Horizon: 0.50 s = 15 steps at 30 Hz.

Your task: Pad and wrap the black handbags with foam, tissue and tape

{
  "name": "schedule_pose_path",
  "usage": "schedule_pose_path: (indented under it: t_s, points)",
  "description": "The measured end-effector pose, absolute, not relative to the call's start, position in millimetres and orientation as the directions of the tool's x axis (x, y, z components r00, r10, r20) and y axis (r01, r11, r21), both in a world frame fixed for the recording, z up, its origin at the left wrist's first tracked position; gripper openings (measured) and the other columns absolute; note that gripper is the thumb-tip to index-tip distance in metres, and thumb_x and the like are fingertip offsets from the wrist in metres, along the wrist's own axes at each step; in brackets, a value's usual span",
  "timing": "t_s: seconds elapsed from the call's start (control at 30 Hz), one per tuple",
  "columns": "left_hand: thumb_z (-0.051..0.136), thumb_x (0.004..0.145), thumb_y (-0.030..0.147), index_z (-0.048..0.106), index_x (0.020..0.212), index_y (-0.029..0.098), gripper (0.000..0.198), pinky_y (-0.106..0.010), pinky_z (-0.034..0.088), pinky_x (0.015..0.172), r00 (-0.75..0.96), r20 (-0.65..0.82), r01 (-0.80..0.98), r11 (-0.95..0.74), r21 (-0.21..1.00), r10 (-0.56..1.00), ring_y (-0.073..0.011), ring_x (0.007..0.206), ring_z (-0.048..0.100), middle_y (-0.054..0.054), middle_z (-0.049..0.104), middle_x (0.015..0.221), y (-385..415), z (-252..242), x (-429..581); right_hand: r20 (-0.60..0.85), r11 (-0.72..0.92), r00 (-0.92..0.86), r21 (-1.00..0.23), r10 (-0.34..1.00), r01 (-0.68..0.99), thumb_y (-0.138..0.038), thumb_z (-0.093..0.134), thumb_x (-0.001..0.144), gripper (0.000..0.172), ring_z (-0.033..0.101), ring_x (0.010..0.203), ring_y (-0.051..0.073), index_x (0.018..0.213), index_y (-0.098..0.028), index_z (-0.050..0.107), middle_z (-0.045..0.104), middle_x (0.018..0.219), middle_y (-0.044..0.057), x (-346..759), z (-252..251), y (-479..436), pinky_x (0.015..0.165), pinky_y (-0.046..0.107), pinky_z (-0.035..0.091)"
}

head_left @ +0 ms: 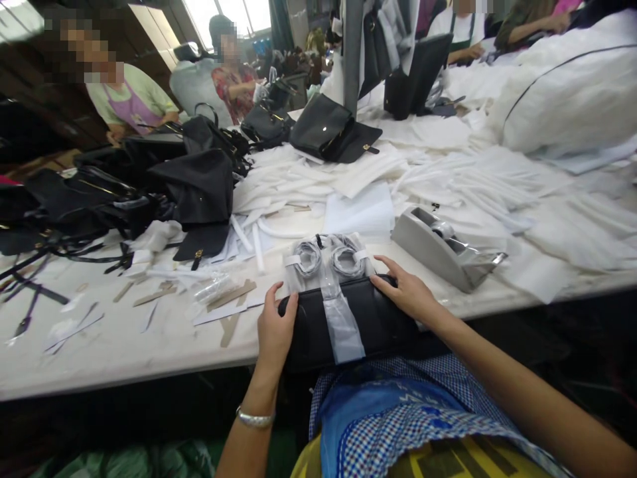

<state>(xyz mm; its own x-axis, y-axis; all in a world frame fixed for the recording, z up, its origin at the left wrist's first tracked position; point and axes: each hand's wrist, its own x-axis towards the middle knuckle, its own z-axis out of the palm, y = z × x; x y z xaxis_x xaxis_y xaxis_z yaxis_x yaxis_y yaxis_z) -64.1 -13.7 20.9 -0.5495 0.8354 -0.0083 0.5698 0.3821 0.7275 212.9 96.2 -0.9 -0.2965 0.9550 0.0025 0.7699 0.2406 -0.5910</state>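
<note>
A black bag point(308, 325) is at the table's front edge, right before my body. A strip of pale translucent wrapping point(343, 322) runs down its middle. Two wrapped strap coils point(304, 260) lie side by side at its far edge, white bands around them. My left hand point(275, 324) grips the bag's left end, thumb and index finger curled over the top corner. Toward the right end, my right hand point(404, 289) is on the upper edge, its thumb pressed on the bag and index finger stretched outward. Its other fingers are hidden.
A grey tape dispenser point(438, 247) stands right of the bag. Several black bags point(204, 192) are heaped at the left, with another bag point(326, 129) farther back. White padding sheets point(448, 179) cover the far table; paper scraps point(219, 312) lie left. Co-workers point(132, 103) are across the table.
</note>
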Motion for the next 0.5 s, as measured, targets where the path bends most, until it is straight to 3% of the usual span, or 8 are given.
schedule_pose_path:
  t_s: [0.1,0.2,0.27,0.33,0.43,0.5]
  points:
    - [0.056,0.093,0.043,0.050,0.137,0.019,0.051,-0.053,0.049,0.096,-0.453,0.218,0.816,0.304,0.492,0.864,-0.0346,0.116,0.061,-0.017,0.064,0.125,-15,33,-57,-0.022,0.274,-0.352,-0.585,0.936,0.763,-0.060,0.049,0.092,0.059,0.073,0.092,0.029,0.143,-0.029,0.048,0.077,0.098,0.007,214,-2,103,0.074,0.035,0.055]
    - [0.052,0.096,0.028,0.052,0.137,0.020,0.042,-0.052,0.039,0.111,-0.154,0.450,0.966,0.039,0.254,0.880,-0.0313,0.134,0.049,-0.015,0.053,0.143,-19,42,-41,-0.013,0.291,-0.368,-0.584,0.930,0.758,-0.061,0.048,0.092,0.060,0.073,0.094,0.029,0.144,-0.029,0.047,0.076,0.104,0.008,214,-2,106,0.074,0.036,0.055]
    - [0.044,0.099,0.023,0.051,0.139,0.022,0.041,-0.046,0.036,0.115,0.066,0.401,0.963,-0.164,0.215,0.914,-0.0250,0.135,0.048,-0.010,0.054,0.144,-20,39,-30,0.007,0.307,-0.375,-0.585,0.927,0.750,-0.061,0.048,0.092,0.061,0.073,0.094,0.029,0.145,-0.029,0.046,0.076,0.106,0.008,214,-3,108,0.074,0.035,0.054]
    - [0.043,0.100,0.027,0.047,0.142,0.021,0.043,-0.046,0.036,0.116,0.188,0.292,0.942,-0.257,0.217,0.938,-0.0239,0.138,0.046,-0.009,0.052,0.147,-19,31,-22,0.015,0.314,-0.376,-0.582,0.927,0.751,-0.061,0.049,0.092,0.062,0.073,0.092,0.028,0.145,-0.029,0.047,0.076,0.104,0.007,213,-2,109,0.074,0.035,0.054]
    - [0.043,0.100,0.033,0.043,0.146,0.021,0.048,-0.050,0.033,0.117,0.192,0.196,0.956,-0.228,0.182,0.962,-0.0260,0.142,0.039,-0.009,0.043,0.153,-17,18,-19,0.049,0.313,-0.342,-0.542,0.938,0.780,-0.059,0.050,0.092,0.057,0.073,0.089,0.028,0.140,-0.029,0.053,0.077,0.101,0.007,212,7,101,0.076,0.037,0.055]
    - [0.042,0.100,0.032,0.043,0.147,0.021,0.047,-0.048,0.032,0.118,0.184,0.179,0.962,-0.214,0.169,0.966,-0.0247,0.143,0.038,-0.008,0.042,0.153,-17,14,-19,0.202,0.374,-0.315,-0.492,0.927,0.786,-0.053,0.051,0.094,0.052,0.069,0.103,0.031,0.137,-0.025,0.056,0.073,0.115,0.011,211,16,86,0.087,0.043,0.054]
